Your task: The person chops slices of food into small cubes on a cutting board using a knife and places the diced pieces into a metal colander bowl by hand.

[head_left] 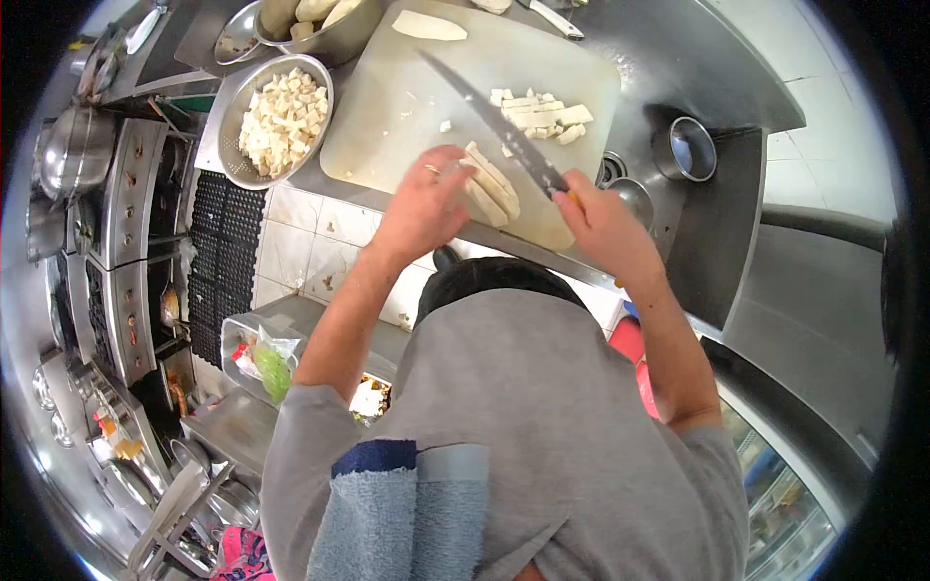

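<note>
My right hand (610,223) is wrapped round the handle of a large kitchen knife (499,126). Its long blade points up and left over the cutting board (373,145), with pale bits stuck to it. My left hand (426,203) has its fingers bent against the upper end of some pale peeled vegetable strips (494,194) near the board's front edge. Shorter cut pieces (542,116) lie in a group beyond the blade. A long pale slice (429,26) rests at the board's far side.
To the left stands a metal colander (232,136) heaped with pale cubes (283,121). Behind it, a metal bowl (354,34) holds larger peeled pieces. Another knife (552,17) lies past the board. A metal pot (690,150) sits in the sink area at right.
</note>
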A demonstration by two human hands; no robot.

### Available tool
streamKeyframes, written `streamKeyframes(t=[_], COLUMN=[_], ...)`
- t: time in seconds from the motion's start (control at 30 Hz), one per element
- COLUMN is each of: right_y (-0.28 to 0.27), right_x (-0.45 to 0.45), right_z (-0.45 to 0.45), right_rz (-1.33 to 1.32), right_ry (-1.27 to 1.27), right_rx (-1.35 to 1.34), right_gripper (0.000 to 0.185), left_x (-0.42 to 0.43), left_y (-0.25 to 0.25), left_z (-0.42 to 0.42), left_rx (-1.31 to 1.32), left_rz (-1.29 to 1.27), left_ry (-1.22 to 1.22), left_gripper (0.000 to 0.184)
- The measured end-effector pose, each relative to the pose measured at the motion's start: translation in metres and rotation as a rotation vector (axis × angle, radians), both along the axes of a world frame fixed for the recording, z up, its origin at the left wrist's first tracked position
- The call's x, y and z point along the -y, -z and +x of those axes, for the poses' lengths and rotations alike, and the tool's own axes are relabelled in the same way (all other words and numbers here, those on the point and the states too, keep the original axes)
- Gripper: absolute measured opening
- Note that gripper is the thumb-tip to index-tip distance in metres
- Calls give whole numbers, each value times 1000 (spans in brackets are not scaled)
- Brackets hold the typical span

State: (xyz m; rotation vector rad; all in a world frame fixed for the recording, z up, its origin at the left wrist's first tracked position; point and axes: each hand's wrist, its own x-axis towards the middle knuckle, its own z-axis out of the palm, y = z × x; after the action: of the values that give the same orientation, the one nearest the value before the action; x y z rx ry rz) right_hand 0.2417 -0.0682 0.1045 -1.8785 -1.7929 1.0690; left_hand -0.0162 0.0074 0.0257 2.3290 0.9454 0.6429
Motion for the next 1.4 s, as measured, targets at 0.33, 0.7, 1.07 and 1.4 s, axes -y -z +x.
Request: streamKeyframes(t=[0.33,0.7,1.07,1.4], right_y=[8,12,6,10], right_x=[-7,1,-16,2], right_z=[12,35,25,26], right_rz=[-29,-32,-125,-71], right_ry=[-172,87,-155,26], right_rx=[112,39,121,28], right_gripper=[26,29,31,29], left_x=[0,5,6,-1], left_y=[-5,0,6,21], left_z=[24,11,9,28], left_rx=[-185,-175,-94,-88], left_rz=[134,186,102,251], left_ry=[336,209,198,-27], left_gripper=[39,40,38,29])
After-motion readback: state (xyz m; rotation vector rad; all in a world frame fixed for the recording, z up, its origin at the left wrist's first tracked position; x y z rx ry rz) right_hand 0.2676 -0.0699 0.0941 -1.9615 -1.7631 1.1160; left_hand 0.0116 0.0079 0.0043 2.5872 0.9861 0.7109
